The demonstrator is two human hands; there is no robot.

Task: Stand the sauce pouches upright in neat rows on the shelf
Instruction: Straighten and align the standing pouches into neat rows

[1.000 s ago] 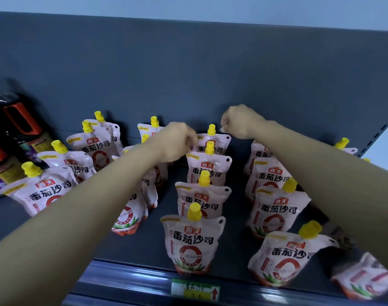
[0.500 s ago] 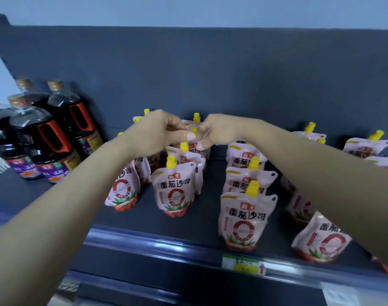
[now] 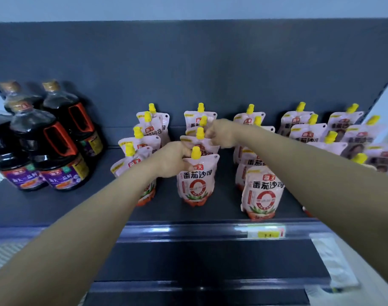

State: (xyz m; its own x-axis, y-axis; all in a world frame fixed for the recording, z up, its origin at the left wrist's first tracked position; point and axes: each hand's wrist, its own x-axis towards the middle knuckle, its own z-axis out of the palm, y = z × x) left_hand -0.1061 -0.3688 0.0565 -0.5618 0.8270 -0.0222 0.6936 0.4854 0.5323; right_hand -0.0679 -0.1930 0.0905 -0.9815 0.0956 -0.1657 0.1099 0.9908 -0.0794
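Note:
Pink sauce pouches with yellow caps stand upright in several rows on the dark grey shelf [image 3: 210, 210]. My left hand [image 3: 171, 160] grips the top left corner of the front pouch [image 3: 196, 182] in the second row from the left, beside its yellow cap. My right hand [image 3: 221, 133] pinches the top of the pouch behind it [image 3: 199, 134], close to its cap. To the right, another front pouch [image 3: 263, 193] stands close to the shelf edge. More rows at the far right are blurred.
Dark soy sauce bottles [image 3: 56, 146] with red handles stand at the left of the shelf. A price tag [image 3: 266, 234] sits on the front rail. The grey back panel [image 3: 188, 74] rises behind the pouches. A lower shelf edge lies below.
The camera has pulled back and shifted, so more rows and bottles show. Both hands have come forward from the back pouches to the front two of the same row.

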